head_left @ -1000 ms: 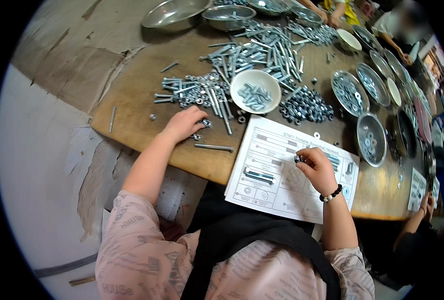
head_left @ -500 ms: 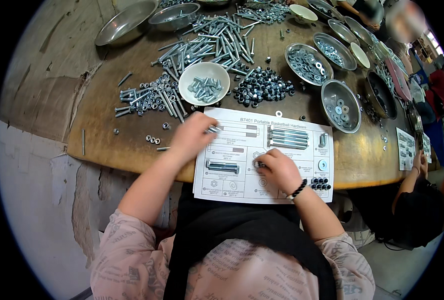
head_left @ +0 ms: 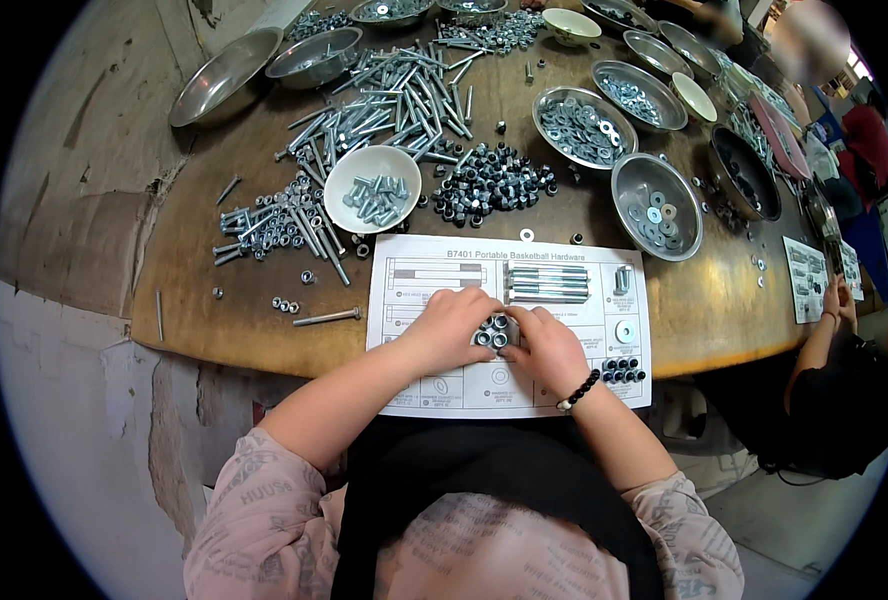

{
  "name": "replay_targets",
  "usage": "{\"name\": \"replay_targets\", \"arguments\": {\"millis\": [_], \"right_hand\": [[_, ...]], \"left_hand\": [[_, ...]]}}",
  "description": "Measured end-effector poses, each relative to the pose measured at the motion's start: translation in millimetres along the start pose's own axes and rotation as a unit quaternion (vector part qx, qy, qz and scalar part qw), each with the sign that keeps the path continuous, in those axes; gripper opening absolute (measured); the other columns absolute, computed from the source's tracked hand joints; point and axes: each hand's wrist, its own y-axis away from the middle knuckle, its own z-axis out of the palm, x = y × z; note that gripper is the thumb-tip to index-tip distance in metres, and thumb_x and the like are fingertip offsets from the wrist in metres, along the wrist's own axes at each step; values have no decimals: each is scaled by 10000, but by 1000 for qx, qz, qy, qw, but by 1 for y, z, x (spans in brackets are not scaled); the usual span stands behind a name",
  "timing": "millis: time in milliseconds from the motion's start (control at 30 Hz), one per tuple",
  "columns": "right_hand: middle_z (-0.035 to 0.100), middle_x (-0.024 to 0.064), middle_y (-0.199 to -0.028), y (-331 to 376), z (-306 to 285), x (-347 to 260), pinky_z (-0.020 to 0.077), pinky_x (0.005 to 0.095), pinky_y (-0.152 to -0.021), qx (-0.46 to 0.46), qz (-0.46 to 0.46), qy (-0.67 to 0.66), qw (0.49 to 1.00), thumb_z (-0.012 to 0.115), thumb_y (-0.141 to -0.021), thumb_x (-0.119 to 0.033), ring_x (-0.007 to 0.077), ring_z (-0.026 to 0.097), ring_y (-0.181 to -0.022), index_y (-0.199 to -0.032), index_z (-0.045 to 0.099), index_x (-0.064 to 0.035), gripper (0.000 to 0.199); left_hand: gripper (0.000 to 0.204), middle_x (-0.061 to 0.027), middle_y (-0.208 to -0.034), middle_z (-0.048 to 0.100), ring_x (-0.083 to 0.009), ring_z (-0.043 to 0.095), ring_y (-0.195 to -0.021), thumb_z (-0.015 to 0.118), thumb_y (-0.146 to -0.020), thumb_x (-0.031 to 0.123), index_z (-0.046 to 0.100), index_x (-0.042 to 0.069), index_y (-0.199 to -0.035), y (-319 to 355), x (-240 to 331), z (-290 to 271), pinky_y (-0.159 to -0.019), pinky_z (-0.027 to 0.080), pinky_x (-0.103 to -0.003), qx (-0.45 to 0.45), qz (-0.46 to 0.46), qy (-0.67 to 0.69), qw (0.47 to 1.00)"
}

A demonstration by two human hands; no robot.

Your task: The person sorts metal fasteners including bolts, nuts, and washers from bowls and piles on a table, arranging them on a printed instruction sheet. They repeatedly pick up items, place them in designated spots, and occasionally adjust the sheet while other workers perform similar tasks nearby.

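Nuts (head_left: 491, 332) lie flat on the printed sheet (head_left: 614, 398), holes facing up, bore axes upright; left hand (head_left: 444, 328) and right hand (head_left: 552, 352) flank them, fingers curled round 2 sides; whether gripping, cannot tell.

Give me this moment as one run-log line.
Left hand: beside nut cluster | right hand: at its opposite side | cluster: on printed sheet | left of sheet: loose bolt | beyond sheet: white bowl
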Motion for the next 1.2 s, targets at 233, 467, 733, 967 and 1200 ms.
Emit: {"name": "replay_targets", "arguments": {"millis": [233,467,733,967,1200], "right_hand": [[539,80,-823,-2,-1,2,465,388,-630,8,-21,-4,1000,679,-698,-202,289,567,-737,-1063,537,-124,399],[546,80,-831,4,-12,9,468,339,-631,17,3,-97,995,668,-715,-167,241,560,-692,-1111,538,-127,418],[527,51,-779,26,-58,53,416,252,-599,156,44,-165,973,598,-766,-40,142,482,-639,-1047,580,-60,282],[538,60,-808,22,-48,34,421,256,-611,95,23,-169,981,588,-779,-38,158,497,-669,-1013,590,-46,235],[535,60,-801,14,-41,20,423,245,-569,69,-7,-147,987,604,-751,-6,145,500,-627,-976,596,-43,228]], "left_hand": [[447,-82,-977,518,-265,486,-979,710,-645,171,507,94,-1036,1,-1,5,-863,340,-378,22,-10,0,1000],[412,-85,-944,521,-236,534,-821,700,-659,150,521,68,-1021,7,-2,-19,-786,398,-361,113,-43,20,992],[251,-98,-827,517,-185,514,-654,631,-707,53,541,0,-936,61,-38,-52,-630,436,-289,244,-188,11,951],[302,-79,-903,541,-190,531,-656,637,-717,105,563,40,-1002,80,-25,-49,-604,440,-289,154,-150,60,975],[220,-76,-876,562,-218,560,-689,639,-728,123,595,66,-935,108,-41,-51,-618,448,-318,176,-164,41,970]]}}
